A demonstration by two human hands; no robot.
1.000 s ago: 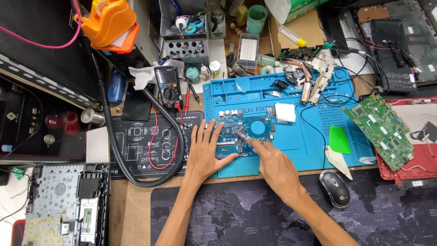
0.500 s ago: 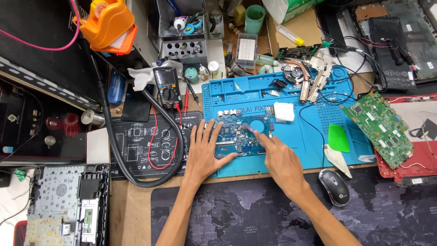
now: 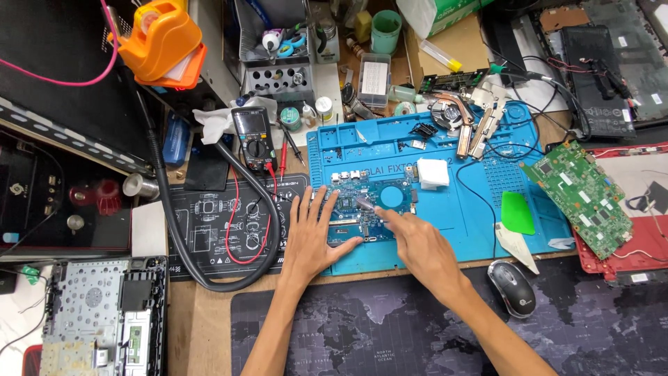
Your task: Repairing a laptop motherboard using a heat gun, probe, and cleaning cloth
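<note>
that blue circuit board (image 3: 369, 205) looks light, stiff but fragile, so grip its edges; left hand (image 3: 311, 237) fingers spread flat on it, right hand (image 3: 415, 245) forefinger pressing beside them.

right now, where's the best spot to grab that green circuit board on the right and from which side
Probably the long bare edges of the green circuit board, pinched from above. It lies flat and tilted, half on the blue mat, half on the red laptop shell; its face is crowded with components, so avoid pressing there.

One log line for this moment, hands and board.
left hand: flat on blue circuit board | right hand: fingertips on board | board: on blue mat
</note>
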